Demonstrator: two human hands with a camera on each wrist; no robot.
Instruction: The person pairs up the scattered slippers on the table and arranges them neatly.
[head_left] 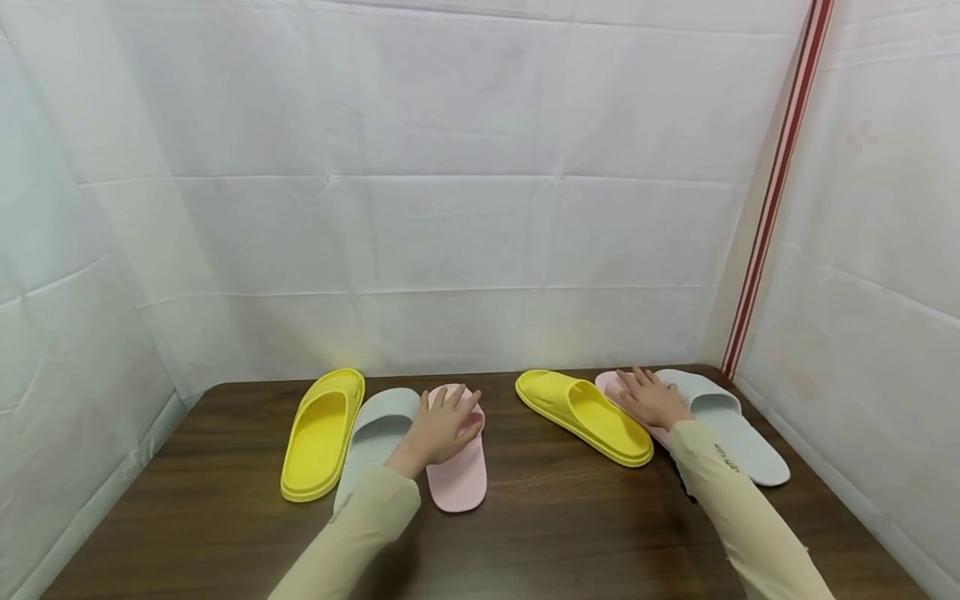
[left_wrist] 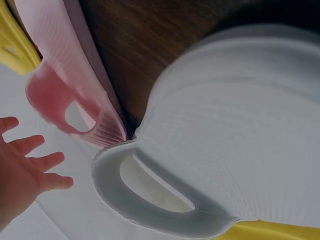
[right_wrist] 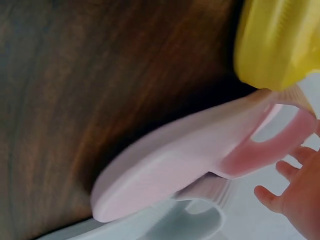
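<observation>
Your left hand (head_left: 441, 427), fingers spread, is over the left pink slipper (head_left: 459, 479); your right hand (head_left: 655, 402), likewise spread, over the right pink slipper (right_wrist: 160, 167).

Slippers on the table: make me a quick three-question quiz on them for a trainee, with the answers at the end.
1. How many slippers lie on the brown table?
2. True or false: in the head view, the left hand is over a pink slipper.
3. In the trio on the right, which colour is in the middle? A) yellow B) pink C) pale gray

Key:
1. Six.
2. True.
3. B: the right pink slipper lies between a yellow slipper and a pale gray slipper.
</observation>
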